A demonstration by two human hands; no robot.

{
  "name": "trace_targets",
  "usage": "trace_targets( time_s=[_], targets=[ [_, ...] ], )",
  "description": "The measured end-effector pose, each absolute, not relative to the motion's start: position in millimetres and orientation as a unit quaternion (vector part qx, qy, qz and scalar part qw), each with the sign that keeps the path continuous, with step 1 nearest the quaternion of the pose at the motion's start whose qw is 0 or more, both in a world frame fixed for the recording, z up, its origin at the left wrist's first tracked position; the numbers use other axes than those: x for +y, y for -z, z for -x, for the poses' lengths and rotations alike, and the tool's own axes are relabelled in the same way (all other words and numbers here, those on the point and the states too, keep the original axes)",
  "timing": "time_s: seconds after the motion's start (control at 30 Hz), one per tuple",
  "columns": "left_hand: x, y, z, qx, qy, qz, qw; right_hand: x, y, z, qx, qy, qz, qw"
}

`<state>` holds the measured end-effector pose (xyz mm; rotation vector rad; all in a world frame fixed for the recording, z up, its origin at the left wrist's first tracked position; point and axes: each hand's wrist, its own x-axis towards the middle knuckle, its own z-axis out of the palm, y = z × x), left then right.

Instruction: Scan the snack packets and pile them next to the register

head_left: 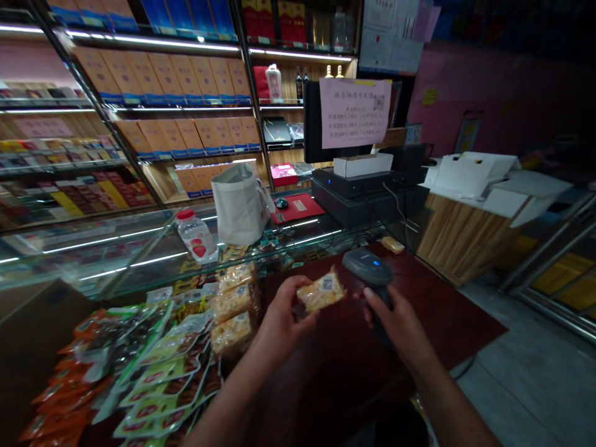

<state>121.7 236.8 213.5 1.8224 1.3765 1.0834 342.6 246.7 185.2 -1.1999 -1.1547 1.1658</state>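
Observation:
Between the thumb and fingers of my left hand (288, 310) is a clear-wrapped pastry (321, 293), its small code label facing up. My right hand (395, 316) is wrapped around the handle of a dark barcode scanner (370, 268) with a blue light on top. The scanner's head is just right of the pastry, and the two are apart. Left of my left hand, similar wrapped pastries (233, 310) stand in a row on the dark red table (447, 316). Another small wrapped piece (392, 244) lies on the table behind the scanner.
Snack packets in green (158, 391) and orange (69, 379) lie at the left, by a cardboard box (37, 323). Behind stand a red-capped bottle (195, 236), a white bag (239, 205) and a monitor (311, 124) on the glass counter (139, 248). A cable (395, 202) hangs nearby.

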Motion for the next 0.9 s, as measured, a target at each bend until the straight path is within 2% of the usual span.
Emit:
trace_targets(
  time_s=[0.23,0.37,0.47,0.6,0.77,0.9],
  targets=[
    [244.1,-177.6,-138.1,0.474,-0.473,-0.612,0.422,247.5,-174.8,-333.3,-0.46,-0.509,0.496,0.532],
    [250.1,-163.1,-142.1,0.439,-0.535,-0.488,0.532,249.1,-166.3,-330.3,-0.438,-0.513,0.497,0.546],
    [255.1,-152.5,-146.2,0.448,-0.563,-0.394,0.572,250.7,-162.4,-328.1,-0.436,-0.506,0.502,0.549],
    [262.4,-148.5,-144.0,0.473,-0.601,-0.337,0.55,253.4,-158.9,-331.3,-0.459,-0.489,0.513,0.536],
    [274.6,-145.8,-130.0,0.501,-0.659,-0.33,0.453,252.8,-155.3,-348.9,-0.499,-0.459,0.533,0.506],
    [283.2,-137.4,-123.3,0.527,-0.674,-0.342,0.387,245.9,-157.7,-359.2,-0.567,-0.418,0.554,0.443]
  ],
)
